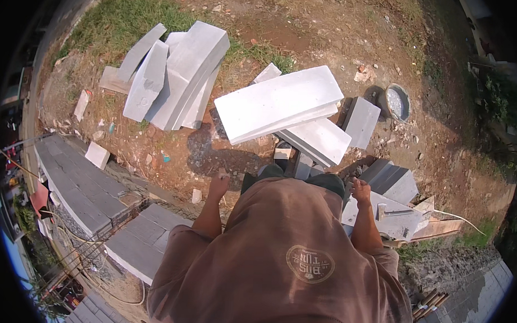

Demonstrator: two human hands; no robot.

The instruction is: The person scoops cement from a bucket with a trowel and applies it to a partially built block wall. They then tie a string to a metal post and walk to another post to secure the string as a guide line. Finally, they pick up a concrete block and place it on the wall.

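Observation:
My left hand [219,183] hangs by my left thigh over bare soil, its fingers curled in, and nothing shows in it. At my other side, my right hand [360,191] is closed too, with nothing visible in the fingers. Just ahead of my feet lies a large white lightweight concrete block [281,102], set slantwise on top of another white block [320,138]. Near my right hand are a grey block [399,185] and a pale block piece [391,219], on which a thin grey tool [396,212] rests.
A bucket [409,113] with greyish-white contents stands beside a block [362,123] at the right. Leaning blocks [187,66] form a pile at the far left. Low block walls [76,179] run along the left, near wires. A pale cable [461,216] curves at the right.

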